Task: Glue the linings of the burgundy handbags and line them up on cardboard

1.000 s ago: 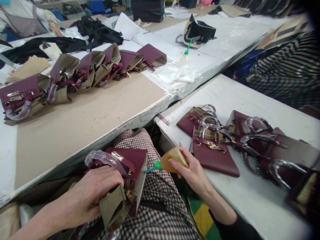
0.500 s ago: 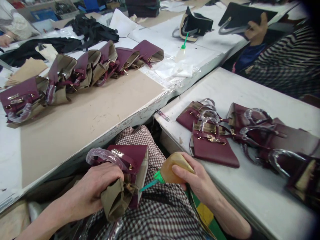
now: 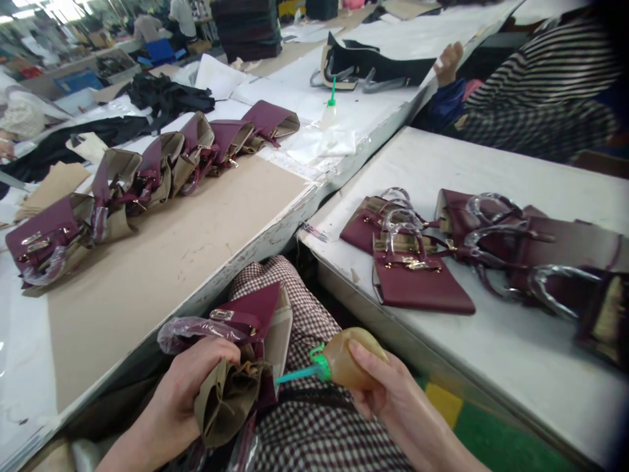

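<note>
Over my lap, my left hand (image 3: 196,380) is closed around a burgundy handbag (image 3: 260,308), its olive lining (image 3: 228,403) pulled out and bunched by my fingers. Clear plastic wraps the bag's handle, and a metal clasp shows on its front. My right hand (image 3: 381,380) grips a squeeze bottle (image 3: 356,357) of amber liquid, tilted to the left. Its green nozzle points at the bag's pale inner edge, the tip touching or very near it. My left fingertips are hidden behind the lining.
A row of burgundy bags (image 3: 162,164) lies along the left table (image 3: 196,242). More bags (image 3: 422,282) with wrapped handles lie on the right table (image 3: 515,347). Another green-nozzled bottle (image 3: 330,115) stands farther back. A co-worker in a striped sleeve (image 3: 540,72) sits at the right.
My view has tilted up slightly. The bottle's nozzle has shifted a little along the bag's edge, and the bottle lies more level. The co-worker's hand has let go of a black bag.
</note>
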`<state>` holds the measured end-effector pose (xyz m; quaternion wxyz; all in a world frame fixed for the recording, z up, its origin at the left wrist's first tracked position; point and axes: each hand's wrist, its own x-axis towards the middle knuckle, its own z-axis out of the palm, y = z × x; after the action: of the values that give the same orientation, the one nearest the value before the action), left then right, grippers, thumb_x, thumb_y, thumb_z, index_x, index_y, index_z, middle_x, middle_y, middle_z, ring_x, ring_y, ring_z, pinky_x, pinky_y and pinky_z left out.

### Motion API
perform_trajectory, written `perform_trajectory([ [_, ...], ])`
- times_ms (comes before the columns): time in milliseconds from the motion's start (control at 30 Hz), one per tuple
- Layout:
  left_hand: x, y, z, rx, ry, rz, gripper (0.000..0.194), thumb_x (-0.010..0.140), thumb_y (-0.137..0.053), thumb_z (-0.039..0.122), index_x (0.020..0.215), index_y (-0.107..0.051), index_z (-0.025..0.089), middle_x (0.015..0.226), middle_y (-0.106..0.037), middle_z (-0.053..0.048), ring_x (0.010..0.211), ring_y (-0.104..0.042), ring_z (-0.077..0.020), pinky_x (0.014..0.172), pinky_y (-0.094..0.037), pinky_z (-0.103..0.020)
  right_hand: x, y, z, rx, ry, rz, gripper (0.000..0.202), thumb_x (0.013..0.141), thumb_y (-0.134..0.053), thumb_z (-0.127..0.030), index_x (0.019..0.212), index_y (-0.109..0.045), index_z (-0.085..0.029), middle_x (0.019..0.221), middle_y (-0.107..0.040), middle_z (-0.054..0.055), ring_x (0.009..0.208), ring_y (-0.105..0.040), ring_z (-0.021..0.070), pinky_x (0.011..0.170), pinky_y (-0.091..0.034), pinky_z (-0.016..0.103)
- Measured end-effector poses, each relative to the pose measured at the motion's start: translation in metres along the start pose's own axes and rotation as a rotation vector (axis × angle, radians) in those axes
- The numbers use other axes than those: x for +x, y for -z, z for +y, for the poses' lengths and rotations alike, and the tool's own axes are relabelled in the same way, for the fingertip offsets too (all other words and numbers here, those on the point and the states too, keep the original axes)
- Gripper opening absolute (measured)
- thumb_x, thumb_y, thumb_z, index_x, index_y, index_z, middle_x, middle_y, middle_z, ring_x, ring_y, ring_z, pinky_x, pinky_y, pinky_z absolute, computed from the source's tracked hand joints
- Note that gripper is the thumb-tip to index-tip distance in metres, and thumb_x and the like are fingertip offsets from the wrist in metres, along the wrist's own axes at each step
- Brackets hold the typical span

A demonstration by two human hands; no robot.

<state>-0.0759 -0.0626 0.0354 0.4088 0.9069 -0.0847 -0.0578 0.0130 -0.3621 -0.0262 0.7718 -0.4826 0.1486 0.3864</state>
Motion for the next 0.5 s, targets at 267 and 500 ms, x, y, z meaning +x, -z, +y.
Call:
perform_trajectory([
  [267, -0.007, -0.020, -0.001, 0.075, 0.007, 0.213, 0.017, 0.093, -0.061, 0.021, 0.107, -0.055, 0.029, 0.101, -0.069, -0.004, 0.092, -0.068, -0.0237, 0.075, -0.056, -0.034, -0.003, 0.005, 0.021, 0.143, -0.017, 0.033, 0.040, 0.093, -0.071, -0.053, 0.097, -0.075, -0.013, 0.079, -0.060, 0.004, 0.057, -0.043, 0.0102, 0.042, -0.042, 0.017],
  [500, -0.007, -0.021, -0.001, 0.082, 0.000, 0.161, 0.016, 0.093, -0.058, 0.024, 0.109, -0.055, 0.030, 0.101, -0.070, -0.004, 0.091, -0.069, -0.0237, 0.078, -0.057, -0.035, -0.002, 0.012, 0.006, 0.075, -0.029, -0.046, 0.036, 0.090, -0.075, -0.049, 0.094, -0.074, -0.014, 0.075, -0.062, 0.003, 0.049, -0.042, 0.0075, 0.037, -0.038, 0.014],
])
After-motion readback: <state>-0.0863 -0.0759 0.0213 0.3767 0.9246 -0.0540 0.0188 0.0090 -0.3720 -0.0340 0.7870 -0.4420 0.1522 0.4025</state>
